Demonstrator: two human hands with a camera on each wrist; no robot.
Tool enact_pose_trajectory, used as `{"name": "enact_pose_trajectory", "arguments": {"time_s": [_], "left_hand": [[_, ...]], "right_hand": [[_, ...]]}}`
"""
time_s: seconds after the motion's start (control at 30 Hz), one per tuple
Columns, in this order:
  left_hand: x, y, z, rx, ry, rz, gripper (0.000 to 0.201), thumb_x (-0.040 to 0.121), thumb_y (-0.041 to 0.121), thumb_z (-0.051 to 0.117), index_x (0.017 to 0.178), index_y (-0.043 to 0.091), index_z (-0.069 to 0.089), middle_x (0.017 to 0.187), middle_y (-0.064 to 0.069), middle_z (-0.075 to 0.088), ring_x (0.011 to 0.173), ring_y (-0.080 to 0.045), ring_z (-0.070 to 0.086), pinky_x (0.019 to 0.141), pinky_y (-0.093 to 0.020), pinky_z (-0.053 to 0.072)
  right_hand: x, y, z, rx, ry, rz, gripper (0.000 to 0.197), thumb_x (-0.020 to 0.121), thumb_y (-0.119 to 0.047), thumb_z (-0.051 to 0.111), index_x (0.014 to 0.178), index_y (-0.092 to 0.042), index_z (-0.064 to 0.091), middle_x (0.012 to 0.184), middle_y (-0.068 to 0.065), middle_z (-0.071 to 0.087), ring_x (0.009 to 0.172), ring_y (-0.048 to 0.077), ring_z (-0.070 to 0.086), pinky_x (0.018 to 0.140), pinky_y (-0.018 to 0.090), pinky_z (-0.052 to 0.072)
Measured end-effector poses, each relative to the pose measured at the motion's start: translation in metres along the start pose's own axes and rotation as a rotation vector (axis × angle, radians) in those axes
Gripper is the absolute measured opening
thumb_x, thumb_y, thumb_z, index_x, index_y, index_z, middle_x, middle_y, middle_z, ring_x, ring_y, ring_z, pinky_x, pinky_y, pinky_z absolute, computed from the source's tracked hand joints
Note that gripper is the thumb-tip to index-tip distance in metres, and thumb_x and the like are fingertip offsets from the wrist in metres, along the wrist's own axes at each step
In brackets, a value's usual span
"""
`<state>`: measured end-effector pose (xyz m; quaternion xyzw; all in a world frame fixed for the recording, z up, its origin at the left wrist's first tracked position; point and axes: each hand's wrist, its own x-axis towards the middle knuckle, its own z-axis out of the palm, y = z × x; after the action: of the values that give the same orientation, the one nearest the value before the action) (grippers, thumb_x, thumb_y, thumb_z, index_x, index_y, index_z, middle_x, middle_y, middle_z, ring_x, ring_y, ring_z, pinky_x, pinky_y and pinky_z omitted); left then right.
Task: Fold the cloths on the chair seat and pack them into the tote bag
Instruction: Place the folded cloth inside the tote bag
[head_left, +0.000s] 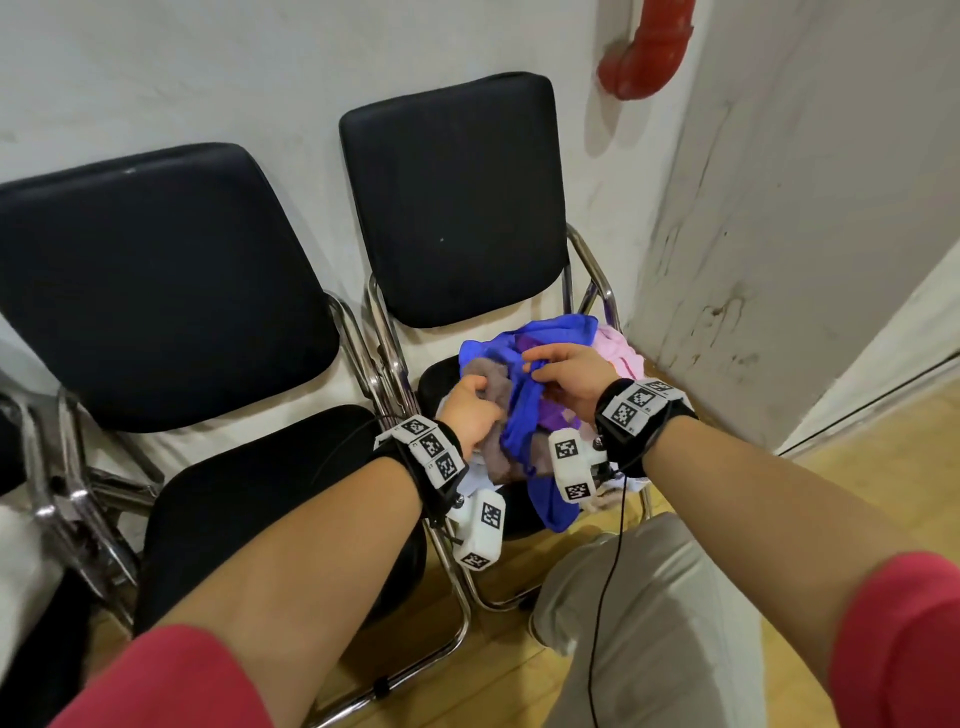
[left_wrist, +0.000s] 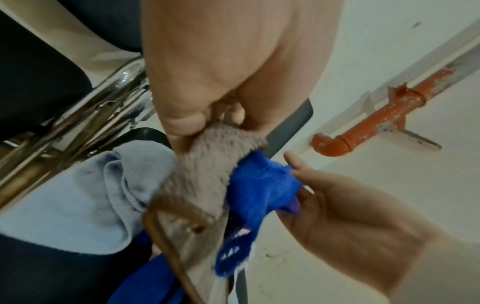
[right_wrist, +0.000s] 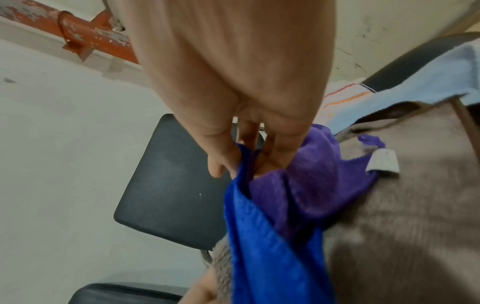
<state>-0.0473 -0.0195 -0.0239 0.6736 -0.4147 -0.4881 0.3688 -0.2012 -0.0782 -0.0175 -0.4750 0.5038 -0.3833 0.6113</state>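
I see both hands down in a heap of cloths on the seat of the right-hand chair (head_left: 452, 197), the one nearest the wall corner. My left hand (head_left: 470, 410) has its fingers curled into a grey-brown cloth (head_left: 488, 382); the left wrist view shows the thumb and fingers pinching a bunched edge of that cloth (left_wrist: 207, 164) from above. My right hand (head_left: 566, 376) grips a blue cloth (head_left: 519, 421), and the right wrist view shows the fingers closed on the blue cloth (right_wrist: 267, 246) together with a purple cloth (right_wrist: 311, 185) tucked against it. The blue cloth runs from the top of the heap down over the front edge of the seat. A pink cloth (head_left: 621, 348) lies at the far right of the heap, beside the chair's metal arm. A pale blue cloth (left_wrist: 78, 195) lies under the grey-brown one, toward the left side of the seat. I cannot see the tote bag in any view.

A second black chair (head_left: 156, 280) stands just to the left, its frame touching the first. A red pipe (head_left: 649, 52) runs along the wall above. The floor (head_left: 519, 660) is wood.
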Motion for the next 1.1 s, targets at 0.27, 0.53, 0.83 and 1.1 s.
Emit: {"name": "enact_pose_trajectory", "arguments": {"time_s": [0.27,0.53,0.83,1.1], "left_hand": [[0.013,-0.003,-0.036,-0.168,0.226,0.021,0.03,0.089,-0.014,0.048,0.091,0.013,0.062,0.091,-0.02,0.066,0.074,-0.023,0.063,0.057,-0.029,0.055],[0.016,0.023,-0.067,-0.249,0.341,0.066,0.014,0.096,0.003,0.055,0.107,0.009,0.062,0.096,-0.013,0.069,0.089,-0.026,0.068,0.081,-0.04,0.059],[-0.001,0.062,-0.088,-0.217,0.207,0.151,0.028,0.097,-0.004,0.039,0.09,0.005,0.065,0.078,-0.012,0.063,0.07,-0.022,0.061,0.071,-0.032,0.054],[-0.026,0.076,-0.112,-0.03,0.126,0.162,0.052,0.076,-0.006,0.075,0.12,0.016,0.06,0.103,-0.008,0.063,0.092,-0.021,0.065,0.086,-0.038,0.057]], "right_hand": [[0.017,0.004,-0.014,-0.144,0.204,-0.043,0.041,0.087,0.016,0.046,0.077,-0.017,0.068,0.076,0.005,0.063,0.063,0.017,0.055,0.049,0.02,0.048],[0.026,0.012,-0.018,-0.358,0.411,-0.032,0.034,0.089,0.0,0.052,0.112,-0.016,0.071,0.113,0.011,0.07,0.087,0.026,0.065,0.08,0.033,0.055],[0.008,0.002,0.003,-0.649,0.048,-0.072,0.06,0.087,0.0,0.059,0.145,-0.013,0.047,0.139,0.012,0.054,0.124,0.03,0.052,0.103,0.034,0.04],[-0.006,-0.023,0.053,-0.865,-0.035,-0.258,0.059,0.086,-0.031,0.07,0.14,-0.018,0.051,0.137,0.007,0.053,0.124,0.025,0.052,0.103,0.036,0.043]]}}
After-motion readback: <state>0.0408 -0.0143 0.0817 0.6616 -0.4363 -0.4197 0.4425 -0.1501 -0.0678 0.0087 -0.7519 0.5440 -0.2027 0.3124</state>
